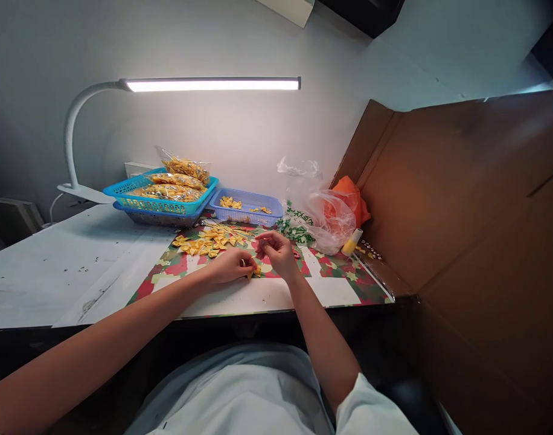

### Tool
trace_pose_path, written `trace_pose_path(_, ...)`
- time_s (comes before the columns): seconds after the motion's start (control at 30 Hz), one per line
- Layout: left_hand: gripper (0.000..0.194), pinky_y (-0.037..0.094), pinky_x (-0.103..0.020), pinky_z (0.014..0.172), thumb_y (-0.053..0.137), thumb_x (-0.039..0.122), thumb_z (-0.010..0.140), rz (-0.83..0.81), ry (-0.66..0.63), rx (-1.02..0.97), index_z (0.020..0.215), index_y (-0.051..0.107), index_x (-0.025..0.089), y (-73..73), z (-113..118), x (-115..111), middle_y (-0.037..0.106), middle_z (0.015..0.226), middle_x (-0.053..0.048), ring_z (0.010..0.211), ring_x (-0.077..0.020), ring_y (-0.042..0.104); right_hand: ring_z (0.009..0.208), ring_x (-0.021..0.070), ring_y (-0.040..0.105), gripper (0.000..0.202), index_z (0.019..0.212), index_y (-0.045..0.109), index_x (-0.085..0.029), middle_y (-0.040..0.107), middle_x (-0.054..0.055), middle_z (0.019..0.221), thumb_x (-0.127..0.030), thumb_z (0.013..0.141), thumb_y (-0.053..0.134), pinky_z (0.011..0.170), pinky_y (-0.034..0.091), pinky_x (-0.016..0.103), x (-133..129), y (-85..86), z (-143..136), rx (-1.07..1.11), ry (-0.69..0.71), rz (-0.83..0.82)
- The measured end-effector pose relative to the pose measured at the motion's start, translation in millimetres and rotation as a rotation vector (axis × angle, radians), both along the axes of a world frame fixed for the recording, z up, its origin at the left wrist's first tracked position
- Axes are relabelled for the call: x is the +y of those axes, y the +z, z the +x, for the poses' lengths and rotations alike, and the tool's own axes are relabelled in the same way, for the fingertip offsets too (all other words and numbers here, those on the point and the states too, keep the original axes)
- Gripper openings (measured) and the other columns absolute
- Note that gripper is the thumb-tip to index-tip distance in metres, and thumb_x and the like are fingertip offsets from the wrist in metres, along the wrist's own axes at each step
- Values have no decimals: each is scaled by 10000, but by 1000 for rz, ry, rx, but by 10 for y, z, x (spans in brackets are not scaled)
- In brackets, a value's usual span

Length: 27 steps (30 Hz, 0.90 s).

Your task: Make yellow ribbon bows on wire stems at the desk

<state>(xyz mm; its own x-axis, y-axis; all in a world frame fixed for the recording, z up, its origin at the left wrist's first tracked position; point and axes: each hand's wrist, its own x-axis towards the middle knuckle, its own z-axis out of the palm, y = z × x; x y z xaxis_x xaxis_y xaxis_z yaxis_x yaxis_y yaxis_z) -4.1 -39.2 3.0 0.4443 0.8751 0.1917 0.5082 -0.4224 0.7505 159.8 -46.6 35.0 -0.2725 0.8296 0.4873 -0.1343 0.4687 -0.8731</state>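
My left hand [233, 266] is closed, its fingertips pinching a small yellow bow [257, 271] just above the white strip at the table's front. Right beside it, my right hand [276, 251] is raised slightly, with thumb and fingers pressed together; what they hold, if anything, is too small to make out. A loose pile of yellow bows [204, 243] lies on the patterned sheet [161, 266] beyond my left hand. Thin gold sticks [231, 229] lie behind the pile.
A turquoise basket [163, 204] with bagged yellow pieces stands at the back left, next to a lilac basket [247, 214]. Plastic bags [324, 217] and a yellow-and-white tube [351, 241] lie at right. A lamp [72, 139] arches above; cardboard [476, 199] walls the right side.
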Motion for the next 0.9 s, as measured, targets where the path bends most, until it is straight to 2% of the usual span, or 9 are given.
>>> trace_pose_path(0.4, 153, 351, -189, 429, 659, 313, 687, -50, -27, -66, 674, 738, 183, -14, -24, 35, 658, 552, -2, 439, -107, 500, 498, 95, 544, 222, 826, 623, -215, 579, -50, 586, -423, 750, 632, 514, 466, 246, 100, -93, -29, 91, -58, -1)
trace_pose_path(0.47, 199, 339, -189, 410, 669, 353, 702, -79, -31, -75, 742, 738, 171, -3, -32, 35, 651, 564, -2, 420, -101, 490, 480, 90, 534, 224, 830, 626, -214, 589, -50, 585, -421, 746, 638, 493, 450, 237, 120, -102, -4, 111, -52, -11)
trace_pose_path(0.57, 380, 337, -198, 391, 670, 439, 726, -135, -20, -113, 987, 706, 165, 36, -54, 35, 646, 595, 5, 399, -106, 489, 438, 76, 500, 241, 848, 634, -216, 637, -38, 618, -437, 752, 644, 439, 401, 218, 138, -110, 44, 132, -63, -24)
trace_pose_path(0.63, 428, 360, -199, 410, 672, 472, 725, -92, 50, -165, 1026, 677, 167, 73, -68, 30, 639, 614, 6, 428, -113, 510, 417, 70, 484, 262, 851, 642, -218, 674, -26, 650, -460, 749, 654, 423, 393, 216, 136, -112, 62, 116, -59, -37)
trace_pose_path(0.77, 317, 337, -191, 434, 678, 461, 717, 184, 275, -319, 819, 643, 164, 149, -54, -12, 608, 674, -1, 469, -85, 460, 397, 70, 478, 312, 827, 653, -218, 711, -15, 666, -502, 705, 695, 429, 433, 227, 101, -99, 43, 95, -31, -53)
trace_pose_path(0.83, 310, 300, -195, 416, 675, 460, 727, 189, 237, -362, 805, 641, 162, 174, -23, -40, 581, 650, 7, 445, -72, 406, 394, 72, 484, 336, 819, 654, -220, 718, -14, 668, -526, 689, 707, 427, 443, 230, 78, -88, 21, 101, -23, -59)
trace_pose_path(0.9, 341, 285, -199, 403, 687, 475, 720, 76, 139, -381, 852, 664, 162, 183, 11, -57, 528, 575, 32, 421, -69, 375, 390, 73, 481, 359, 815, 660, -223, 714, -18, 658, -548, 674, 713, 423, 450, 233, 62, -82, 3, 107, -14, -69)
